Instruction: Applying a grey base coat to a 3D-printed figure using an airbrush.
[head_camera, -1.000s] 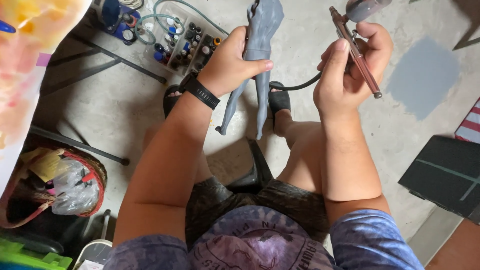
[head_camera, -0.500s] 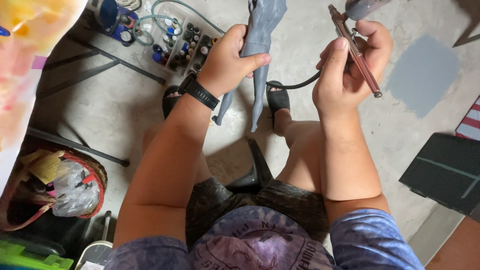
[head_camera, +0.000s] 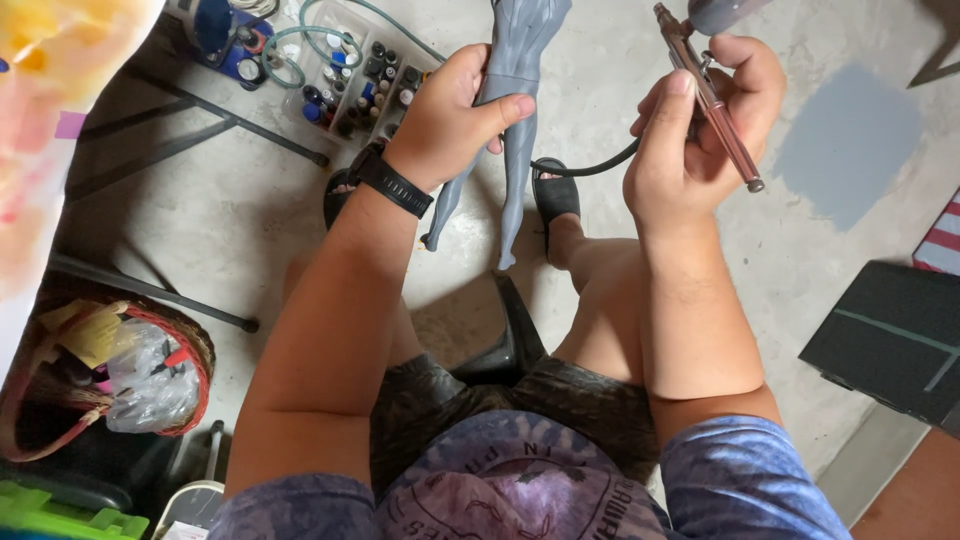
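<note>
My left hand (head_camera: 455, 120) grips a grey humanoid figure (head_camera: 510, 130) around its waist, its legs hanging down and its upper body cut off by the top edge. My right hand (head_camera: 695, 125) holds a copper-coloured airbrush (head_camera: 712, 100) like a pen, index finger on its top trigger. A black hose (head_camera: 590, 165) runs from the airbrush behind the figure. A black band sits on my left wrist (head_camera: 392, 182). I sit with bare knees over a concrete floor.
A tray of small paint bottles (head_camera: 365, 75) and a coiled green hose (head_camera: 300, 45) lie on the floor at top left. A woven basket with plastic bags (head_camera: 110, 375) stands at left. A dark panel (head_camera: 890, 340) lies at right, near a grey paint patch (head_camera: 845, 140).
Both hands with the figure and airbrush sit slightly higher in the view than a second ago. The grips have not changed.
</note>
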